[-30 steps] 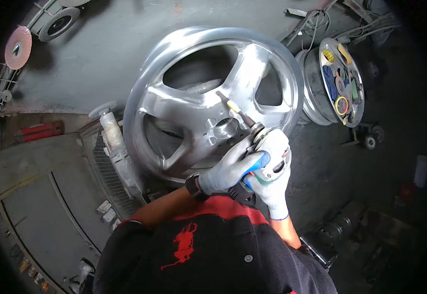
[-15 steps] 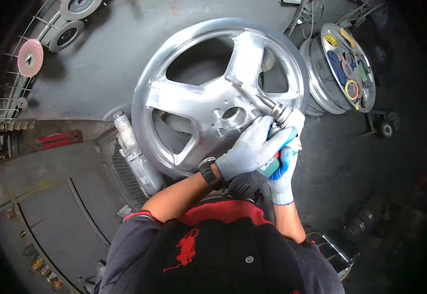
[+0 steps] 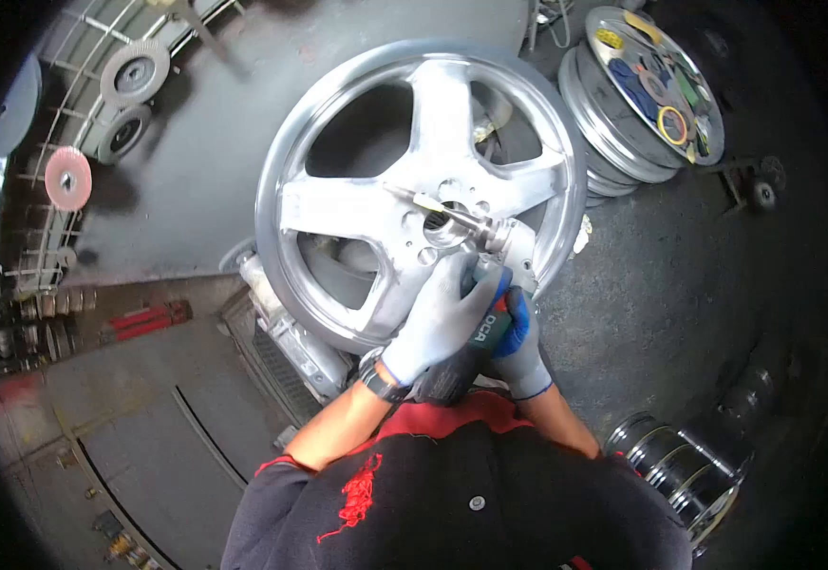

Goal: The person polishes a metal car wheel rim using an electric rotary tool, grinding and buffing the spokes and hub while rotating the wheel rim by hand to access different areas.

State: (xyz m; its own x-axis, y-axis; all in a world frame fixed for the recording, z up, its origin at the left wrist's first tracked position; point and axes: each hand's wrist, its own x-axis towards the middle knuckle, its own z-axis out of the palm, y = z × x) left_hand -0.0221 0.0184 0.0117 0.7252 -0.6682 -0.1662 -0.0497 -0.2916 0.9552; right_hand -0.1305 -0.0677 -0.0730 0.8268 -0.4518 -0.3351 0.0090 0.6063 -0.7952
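Note:
A silver five-spoke alloy wheel [image 3: 343, 211] lies face up in front of me. Both my hands wear grey gloves with blue palms. My left hand [image 3: 436, 318] is closed around the upper part of a green and black die grinder [image 3: 490, 332] with an angled metal head. Lower on its right side, my right hand [image 3: 525, 350] grips the same body. The grinder's thin shaft [image 3: 430, 202] points up and left, across the wheel's centre bore. Whether its tip touches the metal I cannot tell. Part of the grinder's body is hidden by my gloves.
At the upper right, stacked rims [image 3: 613, 138] carry a tray-like top with tape rolls and small items. Abrasive discs [image 3: 68, 179] hang on a wire rack at left. A metal cylinder-like tool [image 3: 305, 353] lies beside the wheel's lower left. Another shiny rim [image 3: 666, 465] stands at lower right.
My hands and the grinder have moved left, bringing the shaft from the wheel's right side across its hub. The view has shifted and tilted a little. Both hands keep their grip.

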